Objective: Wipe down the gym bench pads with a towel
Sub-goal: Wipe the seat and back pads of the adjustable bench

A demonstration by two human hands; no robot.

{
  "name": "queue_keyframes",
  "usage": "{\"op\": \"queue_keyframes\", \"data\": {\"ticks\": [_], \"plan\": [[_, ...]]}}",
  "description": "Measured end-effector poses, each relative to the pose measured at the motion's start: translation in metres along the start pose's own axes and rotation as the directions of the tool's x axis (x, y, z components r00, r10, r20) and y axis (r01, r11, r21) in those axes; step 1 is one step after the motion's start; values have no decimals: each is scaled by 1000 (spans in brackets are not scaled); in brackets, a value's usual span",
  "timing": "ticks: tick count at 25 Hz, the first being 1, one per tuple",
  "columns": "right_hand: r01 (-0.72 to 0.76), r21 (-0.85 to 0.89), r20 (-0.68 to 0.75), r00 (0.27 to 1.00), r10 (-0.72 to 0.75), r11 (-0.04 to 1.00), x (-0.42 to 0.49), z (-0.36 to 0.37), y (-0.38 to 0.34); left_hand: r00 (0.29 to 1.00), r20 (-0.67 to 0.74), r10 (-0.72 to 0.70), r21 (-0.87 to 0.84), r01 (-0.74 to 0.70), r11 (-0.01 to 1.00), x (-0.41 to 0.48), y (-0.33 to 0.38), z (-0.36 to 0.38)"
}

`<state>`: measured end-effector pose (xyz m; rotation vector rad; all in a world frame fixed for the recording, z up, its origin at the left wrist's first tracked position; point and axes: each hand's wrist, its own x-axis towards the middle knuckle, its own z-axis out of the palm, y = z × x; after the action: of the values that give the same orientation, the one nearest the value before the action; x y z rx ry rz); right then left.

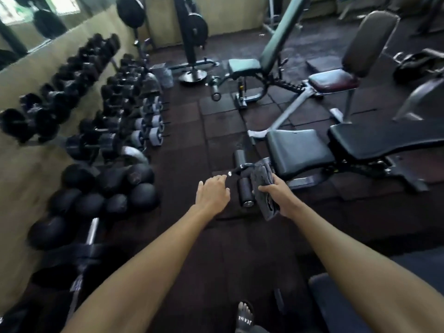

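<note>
Already the right hand (276,193) gripped a folded towel (263,188) over the foot roller (245,191) at the bench's near end; the left hand (212,192) hovered loosely open, empty. Best to wrap the roller fully, then sweep the seat pad (298,150) edge to edge.

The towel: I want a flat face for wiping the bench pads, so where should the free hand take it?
The right hand grips the folded towel around its middle, leaving the upper end sticking out near the foam roller. I would bring the open left hand in from the left and pinch that upper edge, then spread the towel.
</note>
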<state>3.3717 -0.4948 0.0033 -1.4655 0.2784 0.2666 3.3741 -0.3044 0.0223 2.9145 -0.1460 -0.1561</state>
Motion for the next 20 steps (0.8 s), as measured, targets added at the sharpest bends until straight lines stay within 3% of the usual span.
{"op": "queue_keyframes", "data": {"ticks": [11,20], "plan": [[-71,18,-383,921,72,997,157,-177,-48,912,131,389,-1,-393,920,253,166,30],[-202,-54,-410,897,163,978,324,-286,-83,886,231,402,-47,-403,914,453,257,78]]}}
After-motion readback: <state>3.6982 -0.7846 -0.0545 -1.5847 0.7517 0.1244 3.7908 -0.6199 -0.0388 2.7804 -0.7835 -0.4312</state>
